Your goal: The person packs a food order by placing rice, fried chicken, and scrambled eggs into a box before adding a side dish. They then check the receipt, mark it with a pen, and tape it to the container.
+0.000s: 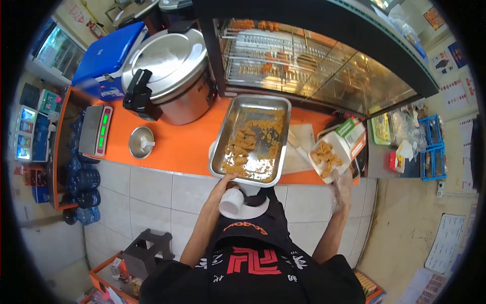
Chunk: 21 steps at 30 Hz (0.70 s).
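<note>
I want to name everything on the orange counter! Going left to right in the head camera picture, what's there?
Scale → small round metal lid → big rice cooker → metal tray of fried bits → white box of fried chicken, held by the gloved right hand.

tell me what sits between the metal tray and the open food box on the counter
A white cutting board lies between the metal tray and the food box, in the head view.

Orange word on black apron [250, 238], upside down, close to "probos", not sure. Red sign and white characters lower on same apron, not readable. White letters on blue cooler [109, 58], too blurred. Green digits on scale [96, 130], too small. Posters on wall [448, 243] at right, print too small. Green label on box [340, 144], not readable.
</note>
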Each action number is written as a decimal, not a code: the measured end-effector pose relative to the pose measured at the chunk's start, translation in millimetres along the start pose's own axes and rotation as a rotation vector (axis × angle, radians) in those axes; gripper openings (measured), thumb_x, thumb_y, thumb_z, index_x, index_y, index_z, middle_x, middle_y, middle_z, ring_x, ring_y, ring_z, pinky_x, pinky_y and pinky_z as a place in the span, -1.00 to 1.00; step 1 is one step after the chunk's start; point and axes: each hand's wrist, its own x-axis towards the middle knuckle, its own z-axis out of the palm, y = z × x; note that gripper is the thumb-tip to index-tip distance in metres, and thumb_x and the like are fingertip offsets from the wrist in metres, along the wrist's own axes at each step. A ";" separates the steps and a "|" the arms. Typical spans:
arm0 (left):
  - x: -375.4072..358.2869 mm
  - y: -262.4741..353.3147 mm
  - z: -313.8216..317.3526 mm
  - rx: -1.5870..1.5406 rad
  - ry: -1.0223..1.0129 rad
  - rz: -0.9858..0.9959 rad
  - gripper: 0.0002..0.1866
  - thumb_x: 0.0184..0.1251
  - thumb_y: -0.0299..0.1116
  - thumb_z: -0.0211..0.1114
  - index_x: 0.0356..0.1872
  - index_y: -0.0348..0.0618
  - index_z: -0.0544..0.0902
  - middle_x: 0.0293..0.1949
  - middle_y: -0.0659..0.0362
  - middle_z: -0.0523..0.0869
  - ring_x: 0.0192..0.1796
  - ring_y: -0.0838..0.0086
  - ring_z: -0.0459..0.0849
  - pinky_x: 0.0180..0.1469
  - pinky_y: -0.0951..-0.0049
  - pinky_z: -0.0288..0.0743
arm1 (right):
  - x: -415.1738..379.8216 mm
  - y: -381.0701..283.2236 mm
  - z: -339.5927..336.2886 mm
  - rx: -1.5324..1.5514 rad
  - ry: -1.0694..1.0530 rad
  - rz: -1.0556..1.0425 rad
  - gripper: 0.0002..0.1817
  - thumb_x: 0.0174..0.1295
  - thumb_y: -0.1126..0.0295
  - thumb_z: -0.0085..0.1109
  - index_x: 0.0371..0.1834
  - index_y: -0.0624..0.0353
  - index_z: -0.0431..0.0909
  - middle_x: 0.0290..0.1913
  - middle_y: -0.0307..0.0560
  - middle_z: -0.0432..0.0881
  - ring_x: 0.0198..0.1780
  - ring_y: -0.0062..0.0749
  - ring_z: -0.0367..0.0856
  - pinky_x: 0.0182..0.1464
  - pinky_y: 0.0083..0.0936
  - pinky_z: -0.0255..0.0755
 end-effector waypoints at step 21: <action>202.1 -106.2 -33.8 0.008 -0.180 0.009 -0.54 0.33 -0.27 0.23 0.14 -0.35 0.42 -0.15 -0.06 0.68 -0.18 0.24 0.73 -0.18 0.34 0.66 | 128.8 181.5 90.9 -0.553 0.189 -0.627 -0.57 0.24 0.41 0.09 0.19 0.17 0.35 -0.11 0.16 0.65 0.01 -0.09 0.60 0.04 -0.32 0.43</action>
